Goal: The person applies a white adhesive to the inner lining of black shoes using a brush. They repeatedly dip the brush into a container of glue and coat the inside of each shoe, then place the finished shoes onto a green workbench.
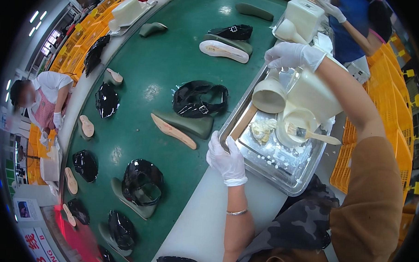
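My left hand (226, 160), in a white glove, grips the near left corner of a shallow metal tray (281, 182), thumb over the rim. My gloved right hand (293, 57) is closed at the tray's far left corner, fingers curled down on the rim; its grip is partly hidden. Just below it a cream plastic cup (269, 97) lies tipped in the tray. Beside it are a large white container (314, 91), a round tub (287, 138) with a wooden-handled brush (318, 135) across it, and a crumpled whitish lump (262, 131). White drops spot the tray's bottom.
On the green conveyor belt (146, 101) lie several black shiny shoe uppers (200, 99), olive wedge soles (186, 123) and pale insoles (173, 130). Another worker (53, 98) stands across the belt. At the far right a person in blue (356, 25) works beside orange crates (380, 127).
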Demonstrator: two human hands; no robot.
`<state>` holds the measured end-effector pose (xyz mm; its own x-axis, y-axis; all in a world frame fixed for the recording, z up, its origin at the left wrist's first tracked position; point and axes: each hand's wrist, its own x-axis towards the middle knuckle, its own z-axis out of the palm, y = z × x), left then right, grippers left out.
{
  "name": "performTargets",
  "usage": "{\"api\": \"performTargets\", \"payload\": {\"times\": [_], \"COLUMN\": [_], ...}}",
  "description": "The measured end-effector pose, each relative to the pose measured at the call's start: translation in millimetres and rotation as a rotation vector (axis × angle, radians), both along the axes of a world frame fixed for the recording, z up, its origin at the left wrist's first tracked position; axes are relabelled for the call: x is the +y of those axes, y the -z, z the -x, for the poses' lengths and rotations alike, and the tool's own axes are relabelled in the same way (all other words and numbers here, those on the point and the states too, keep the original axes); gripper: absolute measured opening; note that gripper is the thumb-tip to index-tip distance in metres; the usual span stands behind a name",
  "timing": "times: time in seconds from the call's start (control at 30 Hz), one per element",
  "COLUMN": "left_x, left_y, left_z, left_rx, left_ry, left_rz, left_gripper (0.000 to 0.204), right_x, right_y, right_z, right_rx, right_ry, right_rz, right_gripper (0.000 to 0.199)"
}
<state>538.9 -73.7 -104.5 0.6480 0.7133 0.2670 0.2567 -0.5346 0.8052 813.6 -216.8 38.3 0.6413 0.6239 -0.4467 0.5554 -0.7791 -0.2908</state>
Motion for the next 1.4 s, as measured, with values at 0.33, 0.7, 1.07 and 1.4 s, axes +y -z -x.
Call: {"api": "performTargets", "payload": {"times": [0.33, 0.7, 1.07, 1.4], "left_x": [-1.3, 3.4, -2.2, 0.6], "left_y": [-3.4, 2.6, 4.8, 1.7], "left_z": [-3.6, -2.6, -3.6, -5.7], "left_rx": [0.055, -0.052, -0.008, 0.082], "left_ry": [-0.062, -0.021, -0.006, -0.005], "left_rz": [-0.084, -0.05, -0.071, -0.056], "left_gripper": [0.031, 0.028, 0.031, 0.034], "right_x": [-0.4, -71.3, -202.4, -222.4], "right_y": [4.6, -51.5, 83.7, 65.4], "right_z": [-6.0, 39.6, 175.8, 124.2], "right_rx": [-0.146, -1.052, -0.648, -0.757], "right_ry": [-0.043, -0.137, 0.416, 0.658], "right_rz": [-0.174, -1.115, -0.558, -1.11], "right_gripper": [0.023, 0.013, 0.052, 0.022]}}
